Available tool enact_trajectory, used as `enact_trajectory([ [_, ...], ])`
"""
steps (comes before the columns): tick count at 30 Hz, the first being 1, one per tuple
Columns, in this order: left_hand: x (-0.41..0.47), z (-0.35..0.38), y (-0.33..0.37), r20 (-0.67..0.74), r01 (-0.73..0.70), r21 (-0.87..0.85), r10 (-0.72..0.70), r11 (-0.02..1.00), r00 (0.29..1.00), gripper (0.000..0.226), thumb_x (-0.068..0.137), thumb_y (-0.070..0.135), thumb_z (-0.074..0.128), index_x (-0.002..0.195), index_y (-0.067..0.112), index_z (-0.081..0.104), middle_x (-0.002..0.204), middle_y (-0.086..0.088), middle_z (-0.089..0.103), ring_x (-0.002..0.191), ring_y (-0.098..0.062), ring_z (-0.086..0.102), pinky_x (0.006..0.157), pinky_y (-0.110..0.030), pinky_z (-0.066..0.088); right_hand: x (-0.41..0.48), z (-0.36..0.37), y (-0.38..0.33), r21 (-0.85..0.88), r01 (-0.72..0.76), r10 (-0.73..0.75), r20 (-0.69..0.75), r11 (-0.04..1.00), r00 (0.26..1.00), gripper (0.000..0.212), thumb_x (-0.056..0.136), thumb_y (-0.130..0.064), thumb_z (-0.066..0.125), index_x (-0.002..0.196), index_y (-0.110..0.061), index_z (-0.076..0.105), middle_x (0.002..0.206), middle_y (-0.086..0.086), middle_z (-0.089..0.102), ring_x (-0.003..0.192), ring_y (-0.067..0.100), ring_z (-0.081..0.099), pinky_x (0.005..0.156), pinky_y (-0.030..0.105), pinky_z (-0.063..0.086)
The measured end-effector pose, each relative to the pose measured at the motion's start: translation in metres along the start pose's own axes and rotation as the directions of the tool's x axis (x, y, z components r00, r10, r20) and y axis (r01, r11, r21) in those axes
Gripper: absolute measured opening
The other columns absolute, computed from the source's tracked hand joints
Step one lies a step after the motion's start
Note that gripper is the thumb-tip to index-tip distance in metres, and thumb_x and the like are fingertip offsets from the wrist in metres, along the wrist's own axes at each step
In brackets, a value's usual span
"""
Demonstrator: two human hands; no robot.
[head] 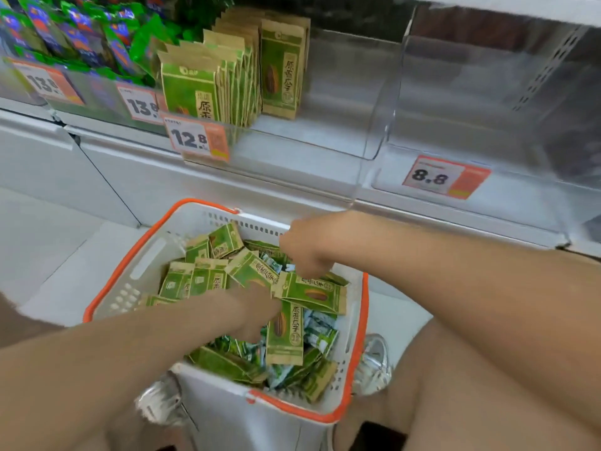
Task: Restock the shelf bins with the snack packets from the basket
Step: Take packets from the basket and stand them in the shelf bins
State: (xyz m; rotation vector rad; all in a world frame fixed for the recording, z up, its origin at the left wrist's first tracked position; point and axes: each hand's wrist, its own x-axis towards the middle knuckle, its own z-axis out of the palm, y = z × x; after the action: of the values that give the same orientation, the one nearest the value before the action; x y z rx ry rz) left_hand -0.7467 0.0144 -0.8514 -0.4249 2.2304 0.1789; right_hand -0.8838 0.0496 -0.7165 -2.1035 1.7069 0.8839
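Forearms (pixel 130 359) fill the near field, and both reach down into the basket (pixel 195 222). Left grip (pixel 257 312) is sunk among the snack packets (pixel 284 335) at the heap's middle. Blur hides its fingers, so we cannot tell whether it holds anything. Right grip (pixel 305 255) sits at the heap's far side, fingers curled down with tips at one packet's top edge; whether it is closed on the packet or only touching, we cannot tell. Packets lie loose and criss-crossed, nearly up to the orange rim (pixel 361 320).

Step in hand, by our reading: gathering a handful. The next move calls for squaring several packets together, lifting them clear of the rim, and carrying them up and forward to the shelf bin (pixel 325 135) behind the 12.8 tag (pixel 195 138).

Standing packets (pixel 234 83) take that bin's left part; its right part is bare. The neighbouring bin (pixel 471 131), above the 8.8 tag (pixel 445 177), looks unfilled. Mind the clear front lip on entry.
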Motion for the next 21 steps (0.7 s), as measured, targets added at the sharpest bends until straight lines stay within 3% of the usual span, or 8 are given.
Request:
enact_trajectory([
  [3, 0.012, 0.023, 0.020, -0.140, -0.078, 0.209, 0.109, 0.975, 0.984, 0.068, 0.093, 0.004, 0.068, 0.149, 0.014, 0.031, 0.148, -0.017, 0.034, 0.123, -0.039, 0.050, 0.095, -0.051, 0.052, 0.006, 0.010, -0.008, 0.019, 0.064, -0.064, 0.002, 0.998, 0.998, 0.018, 0.098, -0.016, 0.047, 0.105, -0.012, 0.063, 0.095, 0.006, 0.061, 0.083, 0.026, 0.061, 0.058, 0.033, 0.044],
  [5, 0.026, 0.036, 0.025, -0.250, -0.136, 0.447, 0.270, 0.884, 0.930, 0.066, 0.097, 0.007, 0.064, 0.153, 0.011, 0.028, 0.156, -0.017, 0.032, 0.134, -0.040, 0.041, 0.105, -0.051, 0.045, 0.006, 0.010, -0.011, 0.000, 0.093, -0.093, -0.021, 0.996, 0.995, 0.014, 0.101, -0.017, 0.046, 0.094, -0.013, 0.058, 0.089, 0.004, 0.057, 0.072, 0.021, 0.055, 0.053, 0.032, 0.039],
  [8, 0.050, 0.052, 0.022, -0.203, -0.202, 0.610, 0.398, 0.766, 0.894, 0.081, 0.102, 0.017, 0.065, 0.164, 0.019, 0.013, 0.173, -0.006, 0.011, 0.147, -0.036, 0.031, 0.109, -0.047, 0.039, 0.005, 0.008, -0.012, 0.004, 0.112, -0.112, -0.050, 0.994, 0.992, 0.030, 0.103, -0.020, 0.047, 0.074, -0.017, 0.040, 0.080, 0.003, 0.048, 0.066, 0.018, 0.049, 0.053, 0.033, 0.039],
  [11, 0.059, 0.053, 0.020, -0.155, -0.200, 0.715, 0.430, 0.670, 0.890, 0.079, 0.107, 0.021, 0.057, 0.165, 0.022, 0.005, 0.175, -0.004, -0.002, 0.151, -0.035, 0.027, 0.112, -0.046, 0.038, 0.006, 0.004, -0.012, 0.002, 0.091, -0.091, -0.079, 0.996, 0.993, 0.027, 0.102, -0.016, 0.047, 0.076, -0.016, 0.041, 0.081, 0.003, 0.048, 0.068, 0.018, 0.051, 0.053, 0.033, 0.040],
  [14, 0.064, 0.049, 0.017, -0.177, -0.190, 0.774, 0.494, 0.604, 0.851, 0.064, 0.106, 0.021, 0.056, 0.159, 0.020, 0.022, 0.169, -0.011, 0.026, 0.144, -0.035, 0.036, 0.110, -0.046, 0.040, 0.004, 0.001, -0.011, -0.016, 0.069, -0.070, -0.117, 0.997, 0.991, 0.020, 0.101, -0.012, 0.046, 0.081, -0.015, 0.042, 0.083, 0.003, 0.046, 0.071, 0.019, 0.055, 0.055, 0.033, 0.044],
  [17, 0.061, 0.045, 0.010, -0.234, -0.172, 0.798, 0.560, 0.577, 0.795, 0.051, 0.098, 0.025, 0.065, 0.143, 0.019, 0.043, 0.136, -0.006, 0.061, 0.122, -0.031, 0.054, 0.101, -0.042, 0.048, -0.001, -0.007, -0.010, -0.019, 0.096, -0.097, -0.126, 0.995, 0.987, 0.026, 0.102, -0.016, 0.047, 0.076, -0.017, 0.040, 0.082, 0.002, 0.050, 0.070, 0.019, 0.054, 0.054, 0.032, 0.043],
  [19, 0.053, 0.038, 0.004, -0.304, -0.151, 0.772, 0.567, 0.618, 0.766, 0.048, 0.092, 0.025, 0.070, 0.135, 0.019, 0.051, 0.124, -0.003, 0.066, 0.112, -0.027, 0.058, 0.096, -0.039, 0.050, -0.008, -0.013, -0.008, -0.016, 0.076, -0.077, -0.134, 0.997, 0.988, 0.025, 0.100, -0.017, 0.048, 0.076, -0.016, 0.046, 0.079, 0.001, 0.051, 0.063, 0.017, 0.049, 0.050, 0.030, 0.039],
  [21, 0.042, 0.023, 0.002, -0.373, -0.175, 0.642, 0.504, 0.747, 0.779, 0.065, 0.086, 0.028, 0.075, 0.142, 0.015, 0.044, 0.130, -0.007, 0.058, 0.116, -0.028, 0.052, 0.102, -0.042, 0.046, -0.015, -0.020, -0.004, -0.001, 0.017, -0.017, -0.166, 1.000, 0.986, 0.021, 0.097, -0.014, 0.051, 0.076, -0.016, 0.049, 0.077, 0.000, 0.051, 0.058, 0.014, 0.045, 0.046, 0.027, 0.036],
])
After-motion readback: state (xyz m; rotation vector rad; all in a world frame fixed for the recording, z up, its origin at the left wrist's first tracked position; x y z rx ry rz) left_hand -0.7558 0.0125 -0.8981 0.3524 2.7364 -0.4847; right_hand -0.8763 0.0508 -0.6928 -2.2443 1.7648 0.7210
